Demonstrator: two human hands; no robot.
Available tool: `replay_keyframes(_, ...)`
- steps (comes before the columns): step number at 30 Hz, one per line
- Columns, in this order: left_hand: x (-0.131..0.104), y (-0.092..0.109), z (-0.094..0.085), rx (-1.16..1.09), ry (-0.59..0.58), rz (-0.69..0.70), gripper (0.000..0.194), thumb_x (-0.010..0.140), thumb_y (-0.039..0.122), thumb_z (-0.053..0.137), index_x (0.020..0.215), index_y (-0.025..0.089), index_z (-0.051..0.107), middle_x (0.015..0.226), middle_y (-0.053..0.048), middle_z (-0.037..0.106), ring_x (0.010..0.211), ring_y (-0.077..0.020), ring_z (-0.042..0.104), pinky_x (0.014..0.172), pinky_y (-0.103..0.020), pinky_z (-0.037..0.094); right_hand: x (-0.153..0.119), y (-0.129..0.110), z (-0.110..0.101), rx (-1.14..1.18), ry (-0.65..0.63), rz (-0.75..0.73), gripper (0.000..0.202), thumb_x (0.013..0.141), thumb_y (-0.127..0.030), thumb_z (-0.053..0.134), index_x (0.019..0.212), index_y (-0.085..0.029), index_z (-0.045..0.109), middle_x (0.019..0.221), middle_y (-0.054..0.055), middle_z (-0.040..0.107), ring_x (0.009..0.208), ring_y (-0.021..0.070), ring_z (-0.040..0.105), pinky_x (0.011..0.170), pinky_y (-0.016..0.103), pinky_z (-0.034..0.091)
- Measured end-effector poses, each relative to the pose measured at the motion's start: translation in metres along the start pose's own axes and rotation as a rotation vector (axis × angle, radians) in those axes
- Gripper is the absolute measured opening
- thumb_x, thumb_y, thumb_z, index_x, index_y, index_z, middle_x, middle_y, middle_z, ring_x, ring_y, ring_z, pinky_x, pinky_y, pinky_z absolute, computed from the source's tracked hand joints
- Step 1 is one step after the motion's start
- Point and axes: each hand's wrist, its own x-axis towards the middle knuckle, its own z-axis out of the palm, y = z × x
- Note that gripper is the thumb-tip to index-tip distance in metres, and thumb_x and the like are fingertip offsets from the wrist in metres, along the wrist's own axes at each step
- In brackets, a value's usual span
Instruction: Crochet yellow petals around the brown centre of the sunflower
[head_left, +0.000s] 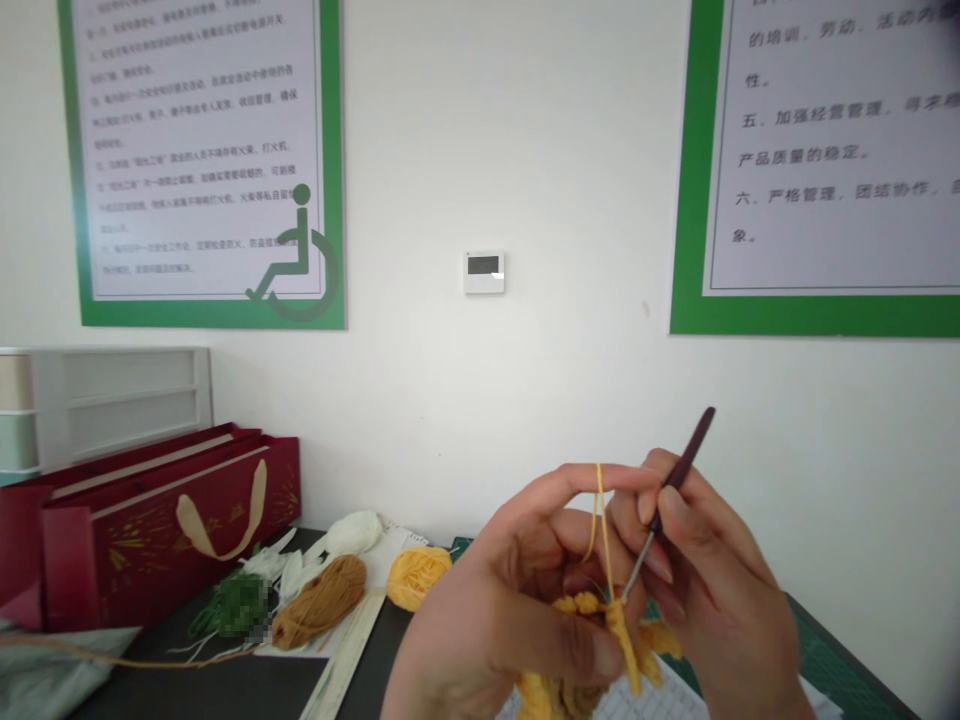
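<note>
My left hand point(517, 600) pinches a yellow crochet piece point(619, 640) between thumb and fingers, and a strand of yellow yarn point(606, 530) loops over its raised index finger. A crochet hook point(686, 460) with a dark maroon handle and a metal shaft is held in my right hand point(712, 580), gripped like a pen. The hook's tip meets the top of the yellow piece, where the yarn runs down to it. Some brown yarn shows under my left thumb. Much of the crochet piece is hidden behind my fingers.
On the dark table lie a yellow yarn ball point(420, 578), a brown skein point(321, 600), green yarn point(232, 605), white yarn point(352, 533) and a ruler point(345, 655). Red gift bags point(172, 530) and a drawer unit point(135, 385) stand left. A green mat point(847, 660) lies right.
</note>
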Motion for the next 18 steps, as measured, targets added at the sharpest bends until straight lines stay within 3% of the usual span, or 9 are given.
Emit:
replay_keyframes(3,0.001,-0.003,0.000,0.090,0.061,0.062,0.057,0.055,-0.006,0.071,0.107,0.016,0.081,0.088,-0.006,0.070,0.075,-0.0134,0.059,0.066,-0.024,0.044,0.005,0.004,0.003,0.048,0.025,0.070,0.025,0.098,-0.041,0.063,0.081,-0.023,0.058,0.055,-0.008,0.037,0.046,0.0071,0.027,0.040,0.017,0.021)
replay_keyframes(5,0.002,-0.007,-0.001,0.222,0.142,0.154,0.053,0.066,-0.005,0.070,0.113,0.019,0.078,0.089,-0.005,0.069,0.077,-0.0136,0.057,0.066,-0.025,0.041,0.008,0.006,0.004,0.025,0.042,0.104,0.029,0.097,-0.043,0.065,0.078,-0.023,0.055,0.057,-0.007,0.040,0.049,0.0082,0.031,0.043,0.019,0.023)
replay_keyframes(7,0.004,-0.010,-0.003,0.300,0.197,0.214,0.061,0.076,-0.001,0.072,0.132,0.025,0.068,0.090,-0.003,0.067,0.078,-0.0144,0.056,0.067,-0.027,0.041,0.010,0.006,0.003,-0.033,0.054,0.095,0.033,0.097,-0.044,0.064,0.075,-0.022,0.053,0.059,-0.005,0.044,0.052,0.0093,0.034,0.046,0.021,0.026)
replay_keyframes(10,0.006,-0.012,-0.006,0.289,0.245,0.211,0.086,0.077,0.003,0.078,0.152,0.032,0.048,0.089,-0.001,0.065,0.076,-0.0145,0.054,0.066,-0.029,0.041,0.012,0.004,-0.001,-0.137,0.056,0.070,0.036,0.098,-0.045,0.063,0.072,-0.022,0.054,0.060,-0.005,0.045,0.054,0.0103,0.036,0.050,0.024,0.028)
replay_keyframes(13,0.006,-0.009,-0.004,0.273,0.283,0.201,0.106,0.074,0.003,0.082,0.160,0.039,0.030,0.090,0.000,0.066,0.073,-0.0138,0.055,0.061,-0.028,0.039,0.014,0.001,-0.007,-0.208,0.033,0.078,0.036,0.098,-0.046,0.064,0.072,-0.022,0.056,0.061,-0.004,0.046,0.056,0.0114,0.036,0.052,0.025,0.028)
replay_keyframes(18,0.001,0.000,0.005,0.224,0.295,0.181,0.125,0.078,0.004,0.083,0.162,0.050,0.003,0.094,0.002,0.067,0.071,-0.0111,0.059,0.063,-0.025,0.042,0.014,0.000,-0.009,-0.280,-0.038,0.011,0.029,0.099,-0.044,0.064,0.079,-0.023,0.063,0.078,-0.001,0.056,0.076,0.0150,0.052,0.070,0.027,0.043)
